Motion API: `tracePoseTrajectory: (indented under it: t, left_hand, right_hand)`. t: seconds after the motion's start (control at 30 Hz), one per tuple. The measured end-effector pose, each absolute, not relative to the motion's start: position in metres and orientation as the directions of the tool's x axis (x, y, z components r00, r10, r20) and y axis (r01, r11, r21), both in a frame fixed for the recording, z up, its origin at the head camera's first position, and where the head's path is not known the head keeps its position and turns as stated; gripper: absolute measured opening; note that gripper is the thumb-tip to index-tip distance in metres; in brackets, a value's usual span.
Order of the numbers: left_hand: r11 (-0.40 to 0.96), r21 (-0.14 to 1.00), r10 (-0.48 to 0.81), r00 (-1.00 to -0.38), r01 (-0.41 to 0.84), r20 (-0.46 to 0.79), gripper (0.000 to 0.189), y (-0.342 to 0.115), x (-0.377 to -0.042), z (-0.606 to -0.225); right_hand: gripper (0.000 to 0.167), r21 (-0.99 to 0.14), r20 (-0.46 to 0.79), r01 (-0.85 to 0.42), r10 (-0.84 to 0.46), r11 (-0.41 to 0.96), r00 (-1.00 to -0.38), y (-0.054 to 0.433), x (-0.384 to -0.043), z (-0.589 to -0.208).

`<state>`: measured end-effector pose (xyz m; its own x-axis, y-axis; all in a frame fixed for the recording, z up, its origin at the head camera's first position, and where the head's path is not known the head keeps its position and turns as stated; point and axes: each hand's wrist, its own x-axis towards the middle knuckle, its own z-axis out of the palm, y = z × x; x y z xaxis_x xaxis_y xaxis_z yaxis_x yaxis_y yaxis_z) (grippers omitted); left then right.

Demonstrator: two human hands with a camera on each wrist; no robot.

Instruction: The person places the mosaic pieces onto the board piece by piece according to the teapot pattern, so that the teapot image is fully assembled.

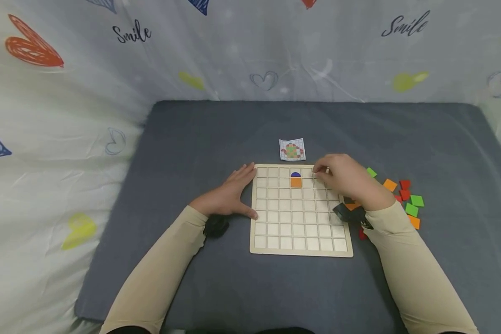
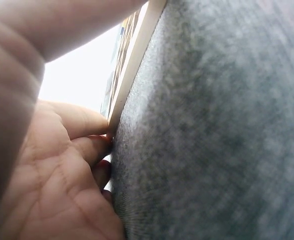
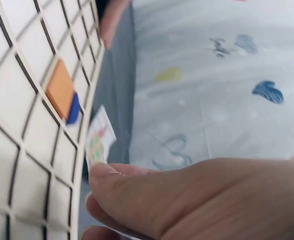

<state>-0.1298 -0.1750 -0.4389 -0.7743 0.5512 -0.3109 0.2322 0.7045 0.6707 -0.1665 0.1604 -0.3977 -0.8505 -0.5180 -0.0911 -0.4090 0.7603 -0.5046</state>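
A pale wooden grid board lies on the dark table. My left hand rests along its left edge with fingers and thumb spread, fingertips against the side of the frame in the left wrist view. In the top rows sit a blue half-round piece and, just below it, an orange square tile. My right hand is bent over the board's upper right corner, thumb and fingertips close together near the top row. I cannot tell whether a piece is between them.
Beyond the board's top edge lies a small pattern card with a coloured grid picture. Loose green, red and orange tiles are scattered right of the board, some partly behind the right wrist. A printed curtain stands behind the table.
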Motion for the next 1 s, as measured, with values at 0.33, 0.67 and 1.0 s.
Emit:
tracePoseTrajectory:
  t: [0.33, 0.67, 1.0]
  left_hand:
    - [0.686, 0.691, 0.567, -0.761, 0.226, -0.314, 0.131, -0.17, -0.128, -0.44]
    - [0.694, 0.679, 0.556, -0.777, 0.238, -0.296, 0.131, -0.18, -0.129, -0.437]
    - [0.692, 0.681, 0.562, -0.771, 0.239, -0.301, 0.132, -0.176, -0.133, -0.44]
  right_hand:
    - [0.019, -0.462, -0.172, -0.311, -0.427, 0.831, -0.888, 0.206, -0.158, -0.392]
    - [0.012, -0.454, -0.261, -0.275, -0.422, 0.847, -0.868, 0.222, -0.135, -0.395]
    - [0.022, -0.484, -0.36, -0.231, -0.433, 0.844, -0.827, 0.24, -0.108, -0.399]
